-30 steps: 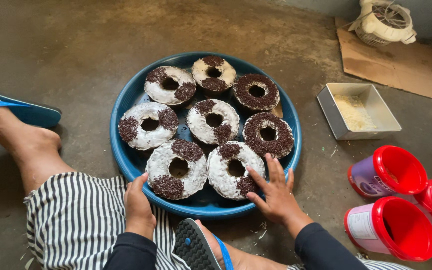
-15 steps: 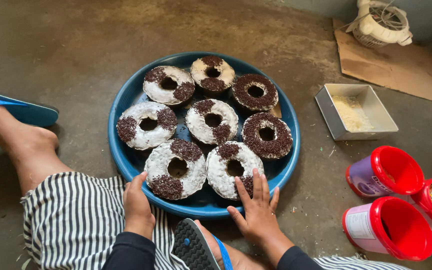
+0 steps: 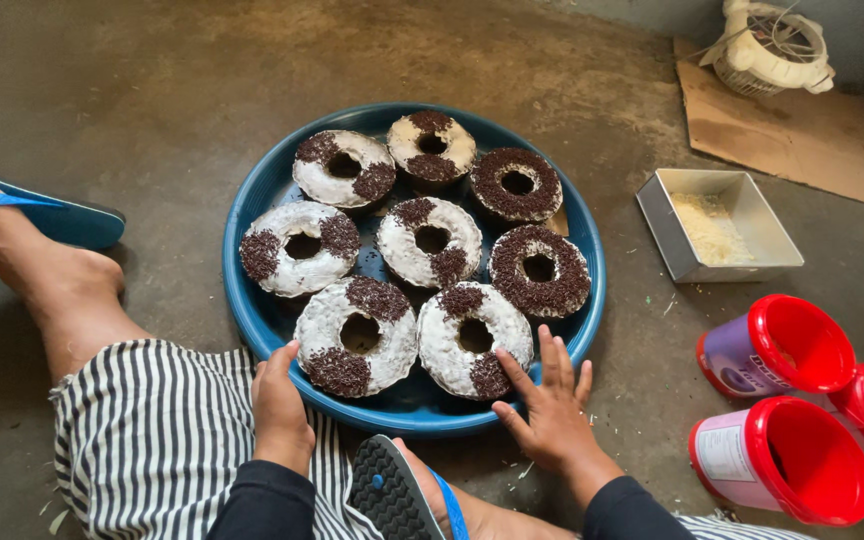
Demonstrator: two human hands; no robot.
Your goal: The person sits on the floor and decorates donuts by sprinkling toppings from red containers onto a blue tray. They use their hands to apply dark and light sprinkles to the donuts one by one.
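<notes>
1. Bare concrete floor (image 3: 132, 90) lies under everything, gritty and uneven, and the blue tray (image 3: 252, 215) sits flat on it between my knees.
2. My left hand (image 3: 280, 410) curls over the near rim, thumb up on the edge; my right hand (image 3: 552, 400) lies spread, fingers flat on the rim, pinching nothing.
3. Just past my right fingertips sits the nearest frosted doughnut (image 3: 474, 340); a slip forward would, I think, smear its icing and sprinkles.
4. With such a light hold, an uneven lift could tilt the tray and slide all seven rings together.
5. To the right of my right hand stand open red tubs (image 3: 787, 460); a swinging elbow might tip them.
</notes>
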